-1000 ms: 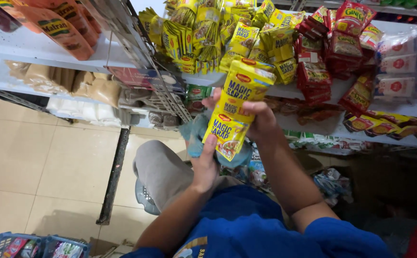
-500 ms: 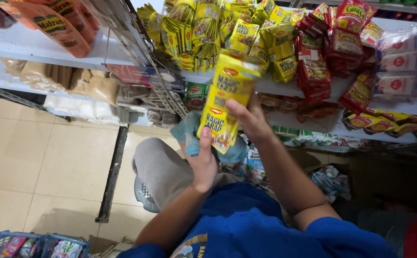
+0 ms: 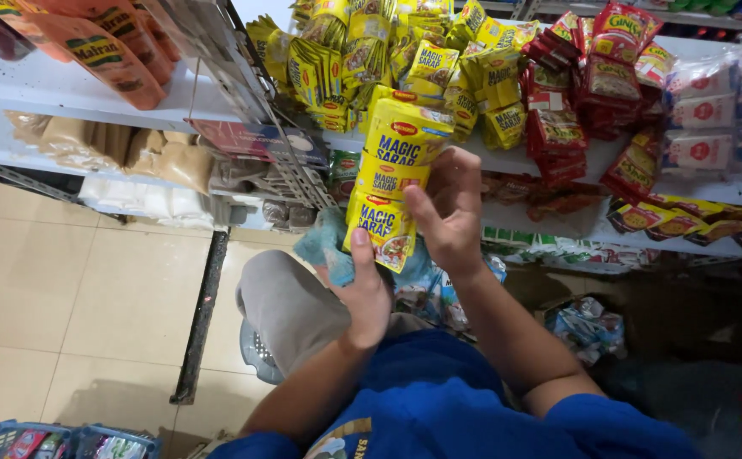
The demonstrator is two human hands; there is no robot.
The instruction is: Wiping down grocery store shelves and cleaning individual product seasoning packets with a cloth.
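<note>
Right in front of the shelves, both hands hold a strip of yellow seasoning sachets [image 3: 392, 183], which hangs upright between them, its top level with the upper shelf edge [image 3: 82, 98] and its lowest sachet down by the left thumb. The left hand [image 3: 362, 285] grips the bottom sachet from below, its thumb pressed on the face and the other fingers hidden behind the strip. The right hand [image 3: 447, 212] touches the strip's right edge; its fingers are bent and slightly apart, and whether they actually pinch the strip I cannot tell.

Behind the strip, heaps of the same yellow sachets [image 3: 371, 59] crowd the upper shelf, with red snack packets [image 3: 588, 85] just beside them and pale packets with red marks [image 3: 711, 119] further to the right. Orange pouches [image 3: 90, 47] lie at the far left of that shelf. A slanted wire rack [image 3: 282, 144] stands just left of the strip. On the lower shelf sit clear bags of brown and white grains [image 3: 133, 161], and flat yellow and red packets [image 3: 685, 225] line its right end. Below the hands, the person's grey-clad knee [image 3: 290, 302] and blue shirt [image 3: 439, 408] fill the lower view, with crumpled blue-green wrappers [image 3: 588, 327] near the right forearm. A blue crate [image 3: 65, 442] sits on the tiled floor [image 3: 73, 289] at lower left.
</note>
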